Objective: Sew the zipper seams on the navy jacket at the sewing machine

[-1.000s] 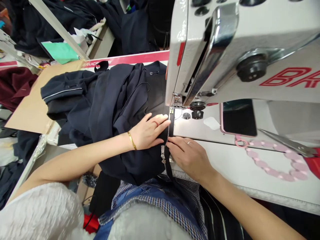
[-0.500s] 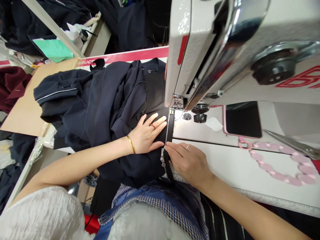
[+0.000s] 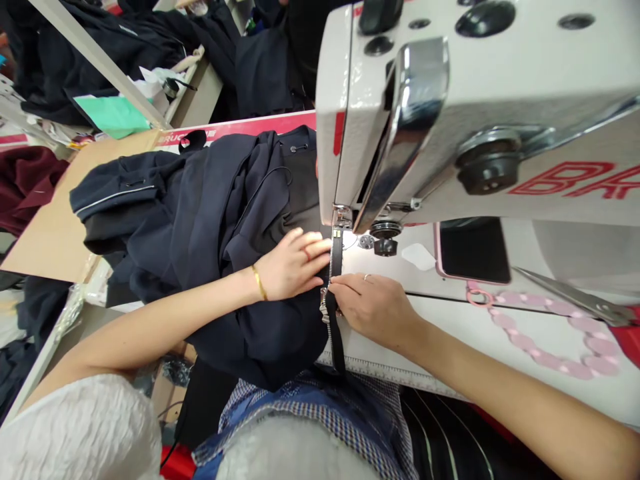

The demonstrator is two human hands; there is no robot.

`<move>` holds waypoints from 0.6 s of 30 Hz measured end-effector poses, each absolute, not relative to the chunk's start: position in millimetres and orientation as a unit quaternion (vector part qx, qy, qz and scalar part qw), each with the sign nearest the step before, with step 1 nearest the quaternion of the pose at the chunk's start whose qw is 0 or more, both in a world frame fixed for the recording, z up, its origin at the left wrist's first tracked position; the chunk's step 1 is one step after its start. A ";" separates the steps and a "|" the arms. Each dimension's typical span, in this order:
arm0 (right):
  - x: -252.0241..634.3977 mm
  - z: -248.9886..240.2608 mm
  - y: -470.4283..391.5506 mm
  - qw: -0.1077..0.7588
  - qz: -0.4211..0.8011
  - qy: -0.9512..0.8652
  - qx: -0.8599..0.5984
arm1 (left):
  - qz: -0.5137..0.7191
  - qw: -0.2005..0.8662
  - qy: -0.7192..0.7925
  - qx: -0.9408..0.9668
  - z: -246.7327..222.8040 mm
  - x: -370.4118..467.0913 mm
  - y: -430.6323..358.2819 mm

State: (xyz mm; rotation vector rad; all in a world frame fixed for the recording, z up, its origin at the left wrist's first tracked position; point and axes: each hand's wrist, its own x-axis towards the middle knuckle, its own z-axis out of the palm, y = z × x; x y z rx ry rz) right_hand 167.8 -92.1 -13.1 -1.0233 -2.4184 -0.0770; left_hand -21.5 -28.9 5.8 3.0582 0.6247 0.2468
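A dark navy garment lies bunched on the sewing machine's bed, with a black metal-toothed zipper running along its right edge under the presser foot. My left hand rests flat on the cloth, fingers stretched toward the zipper. Closed in a pinch, my right hand grips the zipper tape just below the foot. The zipper's slider shows beside my right fingertips. Below it the zipper's tail hangs toward the table's front edge. The sewing machine stands over the upper right.
To the right lie a phone with a pink bead strap, scissors, a bobbin and a white chalk-like piece. Brown cardboard lies left, near maroon cloth. Dark garments are piled behind.
The view has shifted, so the machine sits farther left and lower in the picture. My right fingers are slightly nearer the presser foot along the zipper. Both hands keep much the same pose.
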 end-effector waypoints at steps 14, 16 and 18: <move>172.4 -8.9 -102.8 0.271 -0.028 -0.905 -0.325 | 0.164 -0.067 0.179 0.968 7.1 -14.6 -62.4; 173.5 -9.9 -100.8 0.266 -0.025 -0.884 -0.383 | 0.169 -0.070 0.179 0.967 8.0 -14.7 -63.5; 173.9 -10.3 -99.1 0.248 -0.036 -0.873 -0.419 | 0.174 -0.066 0.180 0.966 8.6 -14.2 -64.7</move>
